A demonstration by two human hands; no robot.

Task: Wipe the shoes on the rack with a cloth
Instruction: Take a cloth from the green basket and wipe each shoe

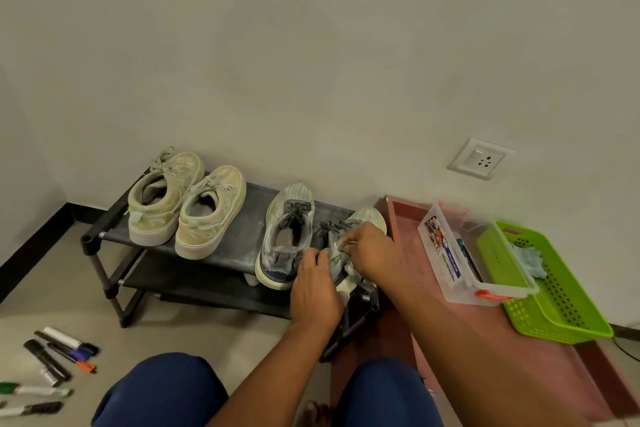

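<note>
From the head view, a low black two-tier shoe rack stands against a pale wall. On its top shelf sit two beige lace-up sneakers to the left and a grey mesh running shoe further right. At the rack's right end lies a second grey running shoe with a pale toe. The left hand holds its heel, fingers curled over the collar. The right hand grips a crumpled pale grey cloth against the shoe's side. Right of the rack, a clear plastic box and a lime-green perforated basket rest on a reddish surface. Several marker pens lie on the floor.
</note>
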